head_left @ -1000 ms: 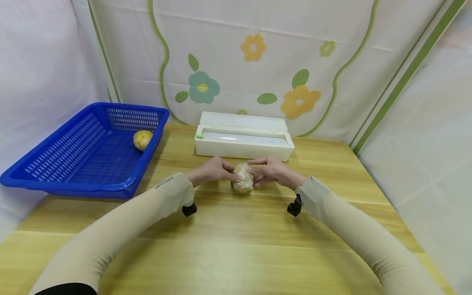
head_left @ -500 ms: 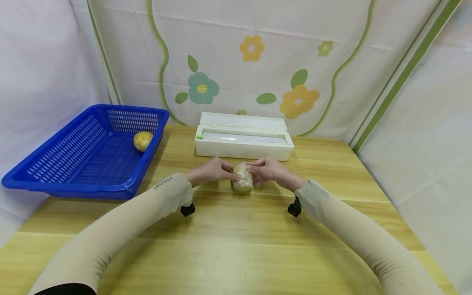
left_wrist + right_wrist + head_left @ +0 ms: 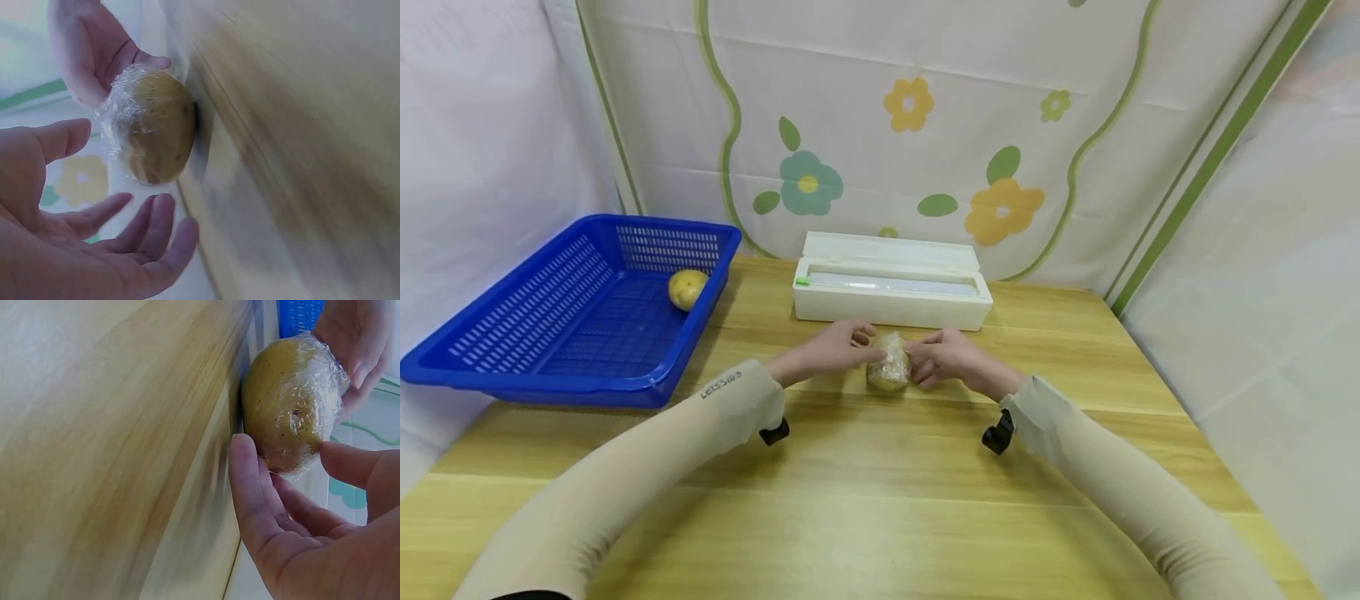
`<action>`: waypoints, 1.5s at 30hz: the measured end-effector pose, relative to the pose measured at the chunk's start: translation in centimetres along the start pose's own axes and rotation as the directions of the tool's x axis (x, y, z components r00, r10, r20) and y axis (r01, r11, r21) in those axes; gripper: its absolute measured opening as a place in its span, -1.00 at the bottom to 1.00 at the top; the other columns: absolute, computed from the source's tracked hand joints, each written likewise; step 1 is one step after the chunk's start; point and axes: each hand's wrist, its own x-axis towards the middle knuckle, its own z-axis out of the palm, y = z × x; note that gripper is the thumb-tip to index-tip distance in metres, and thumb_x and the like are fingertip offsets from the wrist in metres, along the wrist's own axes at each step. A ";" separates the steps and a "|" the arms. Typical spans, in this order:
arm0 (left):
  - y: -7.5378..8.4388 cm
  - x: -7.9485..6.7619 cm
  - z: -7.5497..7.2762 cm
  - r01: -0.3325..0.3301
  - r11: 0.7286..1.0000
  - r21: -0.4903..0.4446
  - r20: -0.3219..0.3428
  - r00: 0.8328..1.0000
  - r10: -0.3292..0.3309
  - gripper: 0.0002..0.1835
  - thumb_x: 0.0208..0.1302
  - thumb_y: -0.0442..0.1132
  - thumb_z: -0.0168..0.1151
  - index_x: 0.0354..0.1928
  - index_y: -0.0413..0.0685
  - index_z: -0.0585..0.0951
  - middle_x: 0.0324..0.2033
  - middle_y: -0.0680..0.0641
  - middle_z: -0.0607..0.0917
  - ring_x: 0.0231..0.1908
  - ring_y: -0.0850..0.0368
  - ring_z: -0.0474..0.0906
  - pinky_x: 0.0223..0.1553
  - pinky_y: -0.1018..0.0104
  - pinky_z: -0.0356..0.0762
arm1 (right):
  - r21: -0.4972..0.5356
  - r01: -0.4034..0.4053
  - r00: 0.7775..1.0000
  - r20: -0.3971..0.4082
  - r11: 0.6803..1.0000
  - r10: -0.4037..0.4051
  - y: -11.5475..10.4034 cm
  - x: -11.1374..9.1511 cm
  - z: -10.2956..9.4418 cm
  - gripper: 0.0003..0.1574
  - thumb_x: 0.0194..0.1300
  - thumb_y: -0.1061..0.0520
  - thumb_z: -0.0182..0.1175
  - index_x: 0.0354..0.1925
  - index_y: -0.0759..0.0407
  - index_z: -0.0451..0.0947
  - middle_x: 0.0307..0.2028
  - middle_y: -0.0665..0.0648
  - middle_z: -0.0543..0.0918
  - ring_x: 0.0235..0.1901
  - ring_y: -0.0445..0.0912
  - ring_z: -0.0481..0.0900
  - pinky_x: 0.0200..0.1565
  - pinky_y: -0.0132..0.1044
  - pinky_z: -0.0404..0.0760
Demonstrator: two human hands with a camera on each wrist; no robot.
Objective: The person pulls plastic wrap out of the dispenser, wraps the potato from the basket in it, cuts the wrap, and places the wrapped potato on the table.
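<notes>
wrapped potato (image 3: 164,134) | left hand (image 3: 87,253) just beside | right hand (image 3: 312,540) touching

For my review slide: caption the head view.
Left hand and right hand flank a film-wrapped potato on a table, open white box behind, blue basket at left.

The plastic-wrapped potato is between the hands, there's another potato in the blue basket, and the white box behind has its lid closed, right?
Not quite: the white box has its lid open, not closed, as the head view shows. The rest is right.
</notes>
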 end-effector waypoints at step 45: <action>0.2 -1.5 1.6 0.050 0.957 0.284 -0.278 0.960 0.033 -0.54 0.02 0.09 0.50 -0.48 -0.17 0.55 -0.75 0.09 0.39 -0.72 0.26 0.24 -0.70 0.40 0.22 | 0.153 -0.066 0.994 0.092 0.986 0.052 1.4 -1.1 -0.8 -0.59 0.47 0.22 0.09 0.11 0.53 0.47 -0.10 0.40 0.65 -0.30 0.03 0.67 -0.12 -0.06 0.65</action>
